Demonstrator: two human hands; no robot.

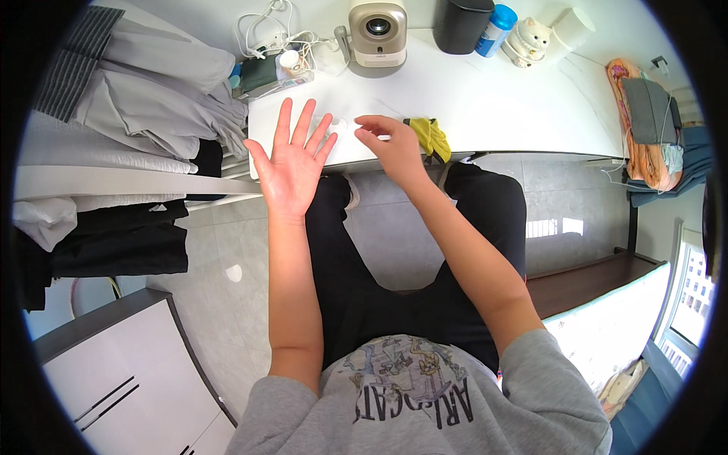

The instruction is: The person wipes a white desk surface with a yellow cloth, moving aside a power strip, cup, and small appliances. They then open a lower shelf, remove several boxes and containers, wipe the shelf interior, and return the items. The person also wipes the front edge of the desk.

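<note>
My left hand (293, 168) is held palm up with its fingers spread, and nothing lies in it. Its fingertips reach over the front left part of the white desk (495, 108). My right hand (393, 147) hovers to its right, fingers bent, with the thumb and forefinger tips slightly apart; no object shows between them. Between the two hands, a small whitish, partly see-through item (339, 125) rests on the desk, too faint to name. A yellow-green and black cloth item (430, 137), possibly a glove, hangs over the desk's front edge just beside my right hand.
A projector (377, 34) stands at the back of the desk, with tangled white cables (278, 34) to its left. A black bin (462, 25), a blue bottle (496, 31) and a cat figurine (527, 42) are further right. Clothes (159, 85) hang at left; folded textiles (648, 125) lie at right.
</note>
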